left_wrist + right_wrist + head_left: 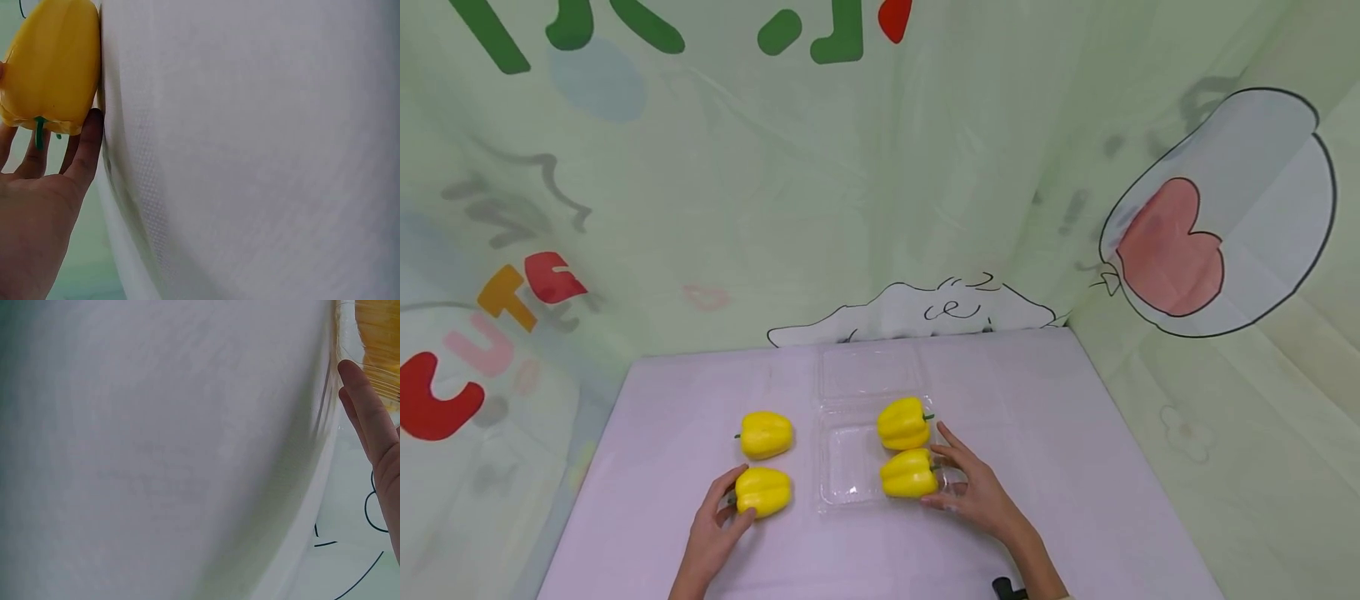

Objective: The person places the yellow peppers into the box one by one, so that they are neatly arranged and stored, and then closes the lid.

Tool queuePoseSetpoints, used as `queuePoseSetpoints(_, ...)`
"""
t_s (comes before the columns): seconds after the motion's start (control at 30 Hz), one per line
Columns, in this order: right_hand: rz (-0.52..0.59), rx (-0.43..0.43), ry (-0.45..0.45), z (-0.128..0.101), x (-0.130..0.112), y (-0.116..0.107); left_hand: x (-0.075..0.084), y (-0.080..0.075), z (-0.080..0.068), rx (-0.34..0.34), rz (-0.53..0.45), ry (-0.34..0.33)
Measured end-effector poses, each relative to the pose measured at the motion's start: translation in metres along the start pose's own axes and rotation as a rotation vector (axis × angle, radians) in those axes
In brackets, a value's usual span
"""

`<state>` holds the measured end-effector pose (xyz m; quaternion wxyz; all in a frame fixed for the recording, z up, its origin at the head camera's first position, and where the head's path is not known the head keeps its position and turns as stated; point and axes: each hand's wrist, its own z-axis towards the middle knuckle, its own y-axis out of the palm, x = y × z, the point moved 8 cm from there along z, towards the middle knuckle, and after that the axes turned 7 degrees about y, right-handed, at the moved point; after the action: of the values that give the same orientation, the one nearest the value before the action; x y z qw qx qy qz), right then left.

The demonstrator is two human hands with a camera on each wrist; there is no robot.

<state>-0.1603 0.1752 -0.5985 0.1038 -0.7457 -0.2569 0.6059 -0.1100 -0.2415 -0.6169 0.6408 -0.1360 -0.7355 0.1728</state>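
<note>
Several yellow bell peppers are in the head view. At the front left, my left hand (718, 521) grips the nearer bell pepper (764, 492) at its stem end, thumb in front and fingers behind. In the left wrist view its green stem points toward the palm. Another bell pepper (766, 435) lies just behind it. A clear plastic clamshell box (850, 479) lies open in the middle, with two peppers in its right half. My right hand (977, 496) holds the front one (908, 473) by its stem end; in the right wrist view, fingers (369, 412) lie against the box's outer wall. The rear pepper (903, 423) sits beside it.
The box's lid (868, 372) is folded back toward the rear of the pale cloth-covered table (1022, 408). Printed curtains (820, 208) rise at the back and both sides. A small black object (1006, 588) shows by my right forearm.
</note>
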Motion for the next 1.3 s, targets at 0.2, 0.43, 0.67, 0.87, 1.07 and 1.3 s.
queuePoseSetpoints(0.2,-0.003,0.0,0.003,0.0,-0.002,0.0,-0.002,-0.002,0.0,0.032,-0.012,-0.007)
queuePoseSetpoints(0.43,-0.002,0.003,-0.002,-0.001,-0.003,-0.001,0.002,-0.004,0.0,0.051,-0.022,0.005)
queuePoseSetpoints(0.67,0.004,0.0,0.0,0.0,-0.002,0.0,0.02,-0.005,0.0,0.047,-0.072,0.067)
queuePoseSetpoints(0.87,0.005,0.002,0.003,0.0,-0.001,-0.001,0.04,0.002,0.001,0.027,-0.15,0.119)
queuePoseSetpoints(1.07,0.004,0.002,0.007,0.0,-0.002,-0.001,0.052,0.01,-0.001,0.02,-0.156,0.17)
queuePoseSetpoints(1.3,0.007,0.002,0.02,-0.001,-0.003,-0.001,0.063,0.015,-0.003,0.024,-0.176,0.183)
